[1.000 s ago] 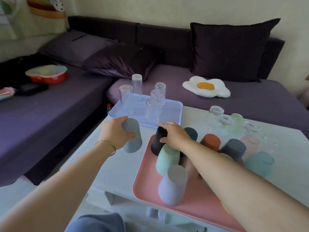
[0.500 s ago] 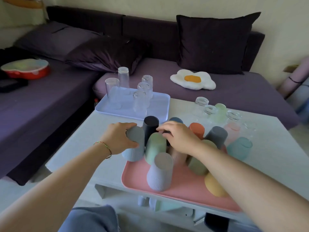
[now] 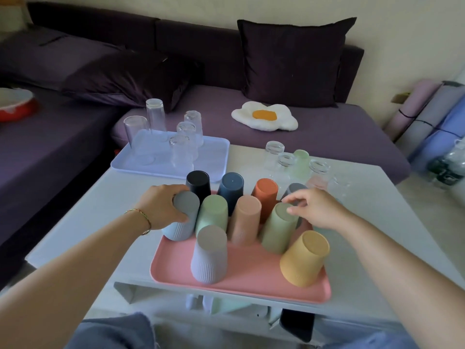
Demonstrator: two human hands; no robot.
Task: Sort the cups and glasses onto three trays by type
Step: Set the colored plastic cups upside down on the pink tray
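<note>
Head view showed the left hand (image 3: 161, 210) wrapped round the upper part of a grey-blue ribbed cup (image 3: 187, 205). It gripped from the cup's left side, with the thumb on the near face. That cup stood mouth down with its long axis roughly upright, at the left rim of the pink tray (image 3: 251, 273). It was touching a mint cup (image 3: 212, 212) on its right and sat just in front of a black cup (image 3: 198, 182).

Whether its mouth sat wholly inside the rim or rode on it could not be told, and the next move probably hinged on that. Seating it would likely call for a small nudge to the right, then drawing the hand off leftward over the table (image 3: 100, 210).

The right hand (image 3: 322, 210) hovered well apart at the tray's far right, fingers loosely curved. Its thumb tip lay on the upturned base of a sage cup (image 3: 279, 233), beside a dark grey cup (image 3: 293, 190). Whether it pinched either one I could not tell. The left hand was plainly the nearer to the ribbed cup.

Unsorted glasses (image 3: 274, 152) waited far right, and a blue tray (image 3: 214, 157) lay far left.
</note>
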